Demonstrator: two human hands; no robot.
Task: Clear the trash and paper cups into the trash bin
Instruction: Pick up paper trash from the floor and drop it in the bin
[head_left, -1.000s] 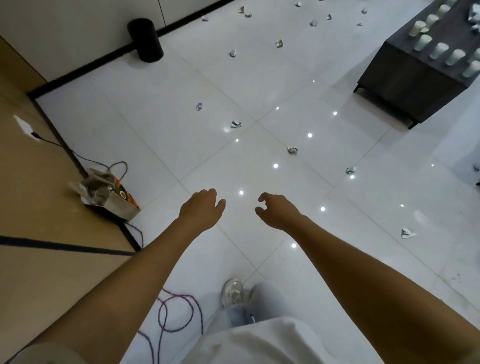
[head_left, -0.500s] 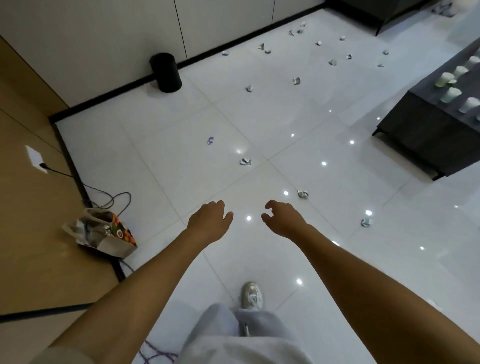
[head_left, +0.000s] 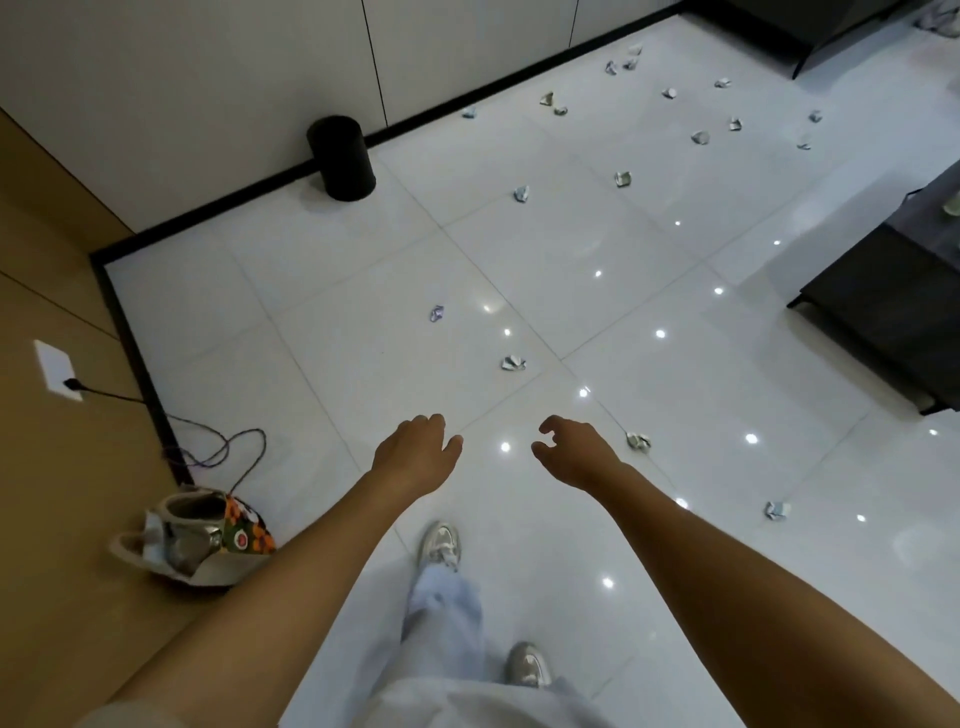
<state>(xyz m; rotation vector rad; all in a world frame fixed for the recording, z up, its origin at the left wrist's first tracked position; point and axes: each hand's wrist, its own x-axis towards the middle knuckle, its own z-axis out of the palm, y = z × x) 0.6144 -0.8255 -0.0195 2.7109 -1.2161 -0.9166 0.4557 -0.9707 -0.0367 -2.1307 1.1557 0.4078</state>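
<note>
Crumpled paper scraps lie scattered over the white tile floor: one just right of the right hand, one a little farther ahead, a bluish one to its left, another near on the right, and many more toward the far wall. The black trash bin stands at the far left against the skirting. Both hands hover above the floor holding nothing; the left hand has relaxed fingers, and the right one's are loosely curled and released. The step looks like walking in to start gathering. Best to stoop for the nearest scrap by the right hand, collect several along the way in both hands, then carry them to the bin in one trip. Keep feet clear of the cable and the bag at the near left
</note>
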